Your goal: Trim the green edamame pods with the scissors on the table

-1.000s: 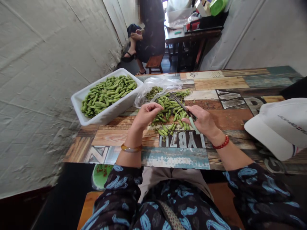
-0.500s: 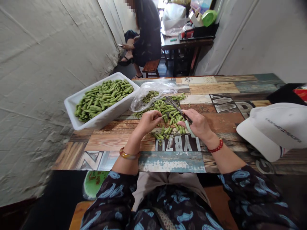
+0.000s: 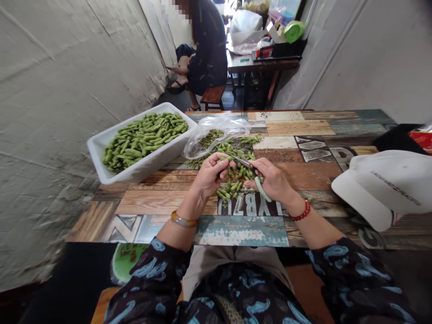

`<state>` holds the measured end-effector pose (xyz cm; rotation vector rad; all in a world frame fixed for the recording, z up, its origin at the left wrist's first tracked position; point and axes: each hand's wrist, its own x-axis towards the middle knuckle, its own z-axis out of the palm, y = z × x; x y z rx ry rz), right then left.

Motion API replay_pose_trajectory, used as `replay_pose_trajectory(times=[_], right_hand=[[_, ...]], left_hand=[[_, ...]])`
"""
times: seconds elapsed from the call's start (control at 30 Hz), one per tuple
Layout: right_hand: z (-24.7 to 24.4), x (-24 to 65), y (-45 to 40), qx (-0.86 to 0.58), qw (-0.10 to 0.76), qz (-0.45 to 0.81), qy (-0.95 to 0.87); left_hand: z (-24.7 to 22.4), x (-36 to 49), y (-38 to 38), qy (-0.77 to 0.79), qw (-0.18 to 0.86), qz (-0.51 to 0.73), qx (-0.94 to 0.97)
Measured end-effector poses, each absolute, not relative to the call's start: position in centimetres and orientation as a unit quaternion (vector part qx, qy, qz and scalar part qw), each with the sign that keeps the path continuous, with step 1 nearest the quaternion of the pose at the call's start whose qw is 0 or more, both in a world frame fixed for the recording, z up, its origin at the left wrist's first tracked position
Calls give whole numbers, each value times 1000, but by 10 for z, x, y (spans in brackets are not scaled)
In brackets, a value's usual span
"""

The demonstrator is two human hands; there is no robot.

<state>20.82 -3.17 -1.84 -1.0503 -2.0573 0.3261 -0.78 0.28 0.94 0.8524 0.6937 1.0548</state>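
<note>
At the near edge of the patchwork-print table (image 3: 249, 230), the forearms extend inward; an amber-coloured bangle (image 3: 184, 220) encircles the left wrist and a red bead bracelet (image 3: 302, 211) the right. The left hand (image 3: 208, 177) is mostly closed, thumb and fingers pinching one green soybean pod (image 3: 227, 158). The right hand (image 3: 272, 181) is curled around the pale-green-handled scissors (image 3: 243, 163), blades directed at the held pod; whether the blades are parted cannot be told. Below and between the hands lie loose pods (image 3: 232, 188) on the table. The white cap (image 3: 381, 186) rests to the right, brim toward the hands. Beyond the left hand, a clear plastic bag (image 3: 194, 146) contains small green trimmings (image 3: 212, 136). To its left, the white rectangular tub (image 3: 155, 163) holds heaped pods (image 3: 143, 138). Past the table, a seated person (image 3: 209, 49) occupies a wooden stool (image 3: 213, 94), beside a dark rear table (image 3: 263, 65).
</note>
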Motion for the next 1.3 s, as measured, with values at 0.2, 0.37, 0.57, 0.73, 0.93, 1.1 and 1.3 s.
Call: replay_pose_trajectory(times=[0.2,0.37,0.57,0.73,0.93,1.1,1.3], right_hand=[[-19,204,-32,-399,391,134,-818],[-20,201,-32,-399,401,131,-814],[-22,199,-33,-401,408,108,-813],[-21,196,-35,-403,398,85,-820],[-25,200,-32,-407,406,65,-815],[-28,211,-26,-439,432,39,-787],[-23,210,-28,-414,407,58,-812]], left_hand=[[6,4,-4,320,729,467,385],[1,9,-5,316,736,469,372],[2,8,-6,312,757,460,344],[5,5,-5,314,766,453,331],[9,0,-3,331,740,474,343],[14,-3,-4,330,714,465,406],[10,1,-5,331,700,439,456]])
